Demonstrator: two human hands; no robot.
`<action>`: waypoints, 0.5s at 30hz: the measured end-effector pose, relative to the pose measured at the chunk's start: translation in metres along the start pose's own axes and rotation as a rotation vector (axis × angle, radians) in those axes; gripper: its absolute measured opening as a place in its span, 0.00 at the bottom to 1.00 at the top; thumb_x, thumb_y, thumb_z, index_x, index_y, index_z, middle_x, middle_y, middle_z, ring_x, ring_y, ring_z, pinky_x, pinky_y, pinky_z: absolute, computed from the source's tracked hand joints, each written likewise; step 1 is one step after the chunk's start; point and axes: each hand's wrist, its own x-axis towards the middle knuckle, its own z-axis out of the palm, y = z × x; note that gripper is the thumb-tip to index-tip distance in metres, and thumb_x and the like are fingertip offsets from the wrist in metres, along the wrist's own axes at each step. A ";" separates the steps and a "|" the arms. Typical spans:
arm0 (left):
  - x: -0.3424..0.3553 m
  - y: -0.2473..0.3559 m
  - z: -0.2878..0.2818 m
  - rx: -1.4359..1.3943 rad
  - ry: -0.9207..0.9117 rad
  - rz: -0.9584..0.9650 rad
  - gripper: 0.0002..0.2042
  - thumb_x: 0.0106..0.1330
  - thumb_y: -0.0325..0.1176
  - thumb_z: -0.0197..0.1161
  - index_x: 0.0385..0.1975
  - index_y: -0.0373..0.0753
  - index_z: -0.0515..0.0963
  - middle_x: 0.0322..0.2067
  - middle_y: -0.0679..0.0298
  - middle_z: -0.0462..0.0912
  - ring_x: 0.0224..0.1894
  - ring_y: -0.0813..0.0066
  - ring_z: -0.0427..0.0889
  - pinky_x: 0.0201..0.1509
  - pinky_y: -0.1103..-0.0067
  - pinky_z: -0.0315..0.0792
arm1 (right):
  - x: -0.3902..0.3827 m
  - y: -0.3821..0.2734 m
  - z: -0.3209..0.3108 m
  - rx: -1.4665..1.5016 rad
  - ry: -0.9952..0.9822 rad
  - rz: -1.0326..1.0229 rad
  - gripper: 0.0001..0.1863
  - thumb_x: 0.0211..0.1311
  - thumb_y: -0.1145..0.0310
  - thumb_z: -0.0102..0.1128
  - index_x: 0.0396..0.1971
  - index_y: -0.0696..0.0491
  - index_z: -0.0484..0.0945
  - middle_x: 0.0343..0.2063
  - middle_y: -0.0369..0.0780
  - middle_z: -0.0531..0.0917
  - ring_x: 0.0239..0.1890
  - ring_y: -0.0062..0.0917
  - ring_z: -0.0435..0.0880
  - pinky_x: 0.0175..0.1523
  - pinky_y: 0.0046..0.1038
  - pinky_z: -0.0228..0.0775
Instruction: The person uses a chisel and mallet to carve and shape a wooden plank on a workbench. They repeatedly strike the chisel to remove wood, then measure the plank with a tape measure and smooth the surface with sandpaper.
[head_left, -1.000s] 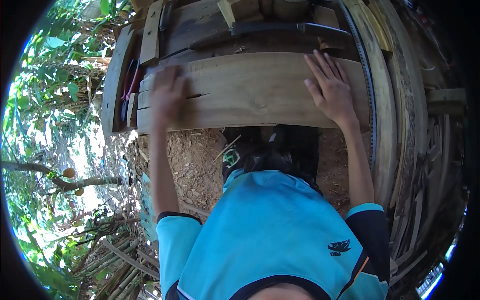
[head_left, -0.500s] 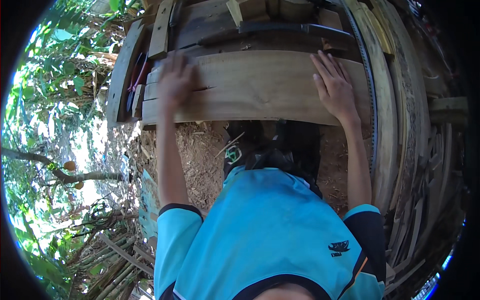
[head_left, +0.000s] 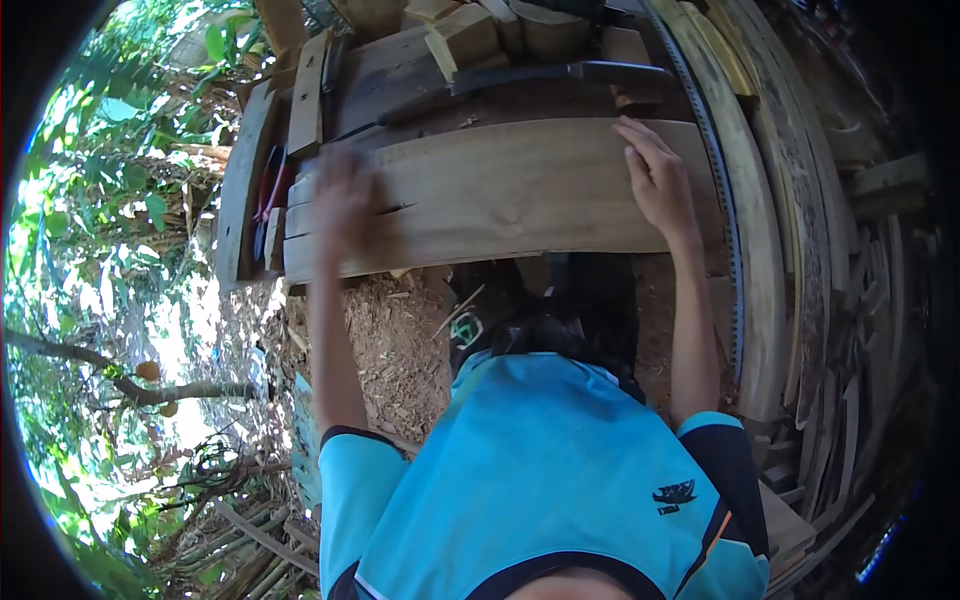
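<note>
A wide pale wooden board [head_left: 510, 185] with cracks at its left end lies across the bench in front of me. My left hand [head_left: 343, 200] is over that cracked end, smeared by motion, so I cannot tell its finger shape. My right hand [head_left: 660, 185] rests at the board's right part, fingers stretched and slightly curved, holding nothing. Beyond the board lie a long dark-handled tool with a metal blade [head_left: 617, 71] and a thin dark rod [head_left: 355, 131]. Red-handled tools [head_left: 272, 185] sit left of the board.
Wood blocks [head_left: 462, 40] lie at the back. A long toothed blade [head_left: 712, 160] runs along the right beside stacked planks [head_left: 762, 250]. A narrow plank [head_left: 247, 185] edges the left. Wood shavings [head_left: 385, 350] cover the ground below. Foliage and a branch [head_left: 150, 393] are at the left.
My left hand keeps moving, blurred, over the board's left end. My right hand's fingers, spread before, are now closer together and angled leftward. The view has shifted slightly.
</note>
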 end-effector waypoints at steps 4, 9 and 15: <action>0.014 0.040 0.009 0.054 0.049 0.180 0.16 0.60 0.37 0.49 0.46 0.38 0.70 0.59 0.50 0.58 0.61 0.48 0.56 0.64 0.60 0.51 | 0.005 -0.004 0.006 0.006 0.043 0.036 0.13 0.59 0.74 0.46 0.43 0.58 0.74 0.45 0.46 0.76 0.51 0.36 0.73 0.55 0.32 0.64; 0.032 0.180 -0.062 -0.772 0.133 0.272 0.26 0.57 0.40 0.53 0.56 0.39 0.63 0.58 0.54 0.61 0.62 0.56 0.57 0.65 0.67 0.51 | 0.003 -0.003 -0.003 0.123 0.073 0.037 0.14 0.61 0.70 0.44 0.43 0.57 0.74 0.45 0.45 0.77 0.50 0.37 0.74 0.54 0.32 0.65; 0.051 0.120 -0.021 -1.302 0.100 0.017 0.25 0.59 0.24 0.46 0.60 0.31 0.56 0.61 0.53 0.57 0.65 0.61 0.52 0.66 0.75 0.45 | -0.006 -0.042 0.011 0.071 0.096 -0.193 0.22 0.46 0.65 0.56 0.45 0.53 0.73 0.44 0.47 0.75 0.50 0.39 0.71 0.55 0.33 0.64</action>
